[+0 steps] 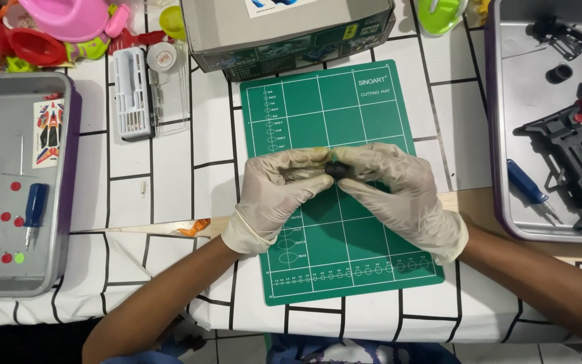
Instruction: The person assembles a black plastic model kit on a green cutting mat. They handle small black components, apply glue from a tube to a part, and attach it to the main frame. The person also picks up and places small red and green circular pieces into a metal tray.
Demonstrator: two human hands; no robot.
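Note:
Both of my hands wear pale latex gloves and meet over the green cutting mat (372, 101). Between their fingertips sits a small dark round part (337, 168), like a little wheel, mostly hidden by the fingers. My left hand (277, 195) curls around it from the left. My right hand (399, 192) pinches it from the right. Whether anything else is inside the hands cannot be seen.
A grey tray (62, 202) on the left holds a blue screwdriver (34, 209), a sticker sheet and red bits. The right tray (500, 168) holds a black chassis (574, 158) and another blue screwdriver (527, 183). A cardboard box (291, 30), a clear tool case (136, 94) and coloured toys lie behind.

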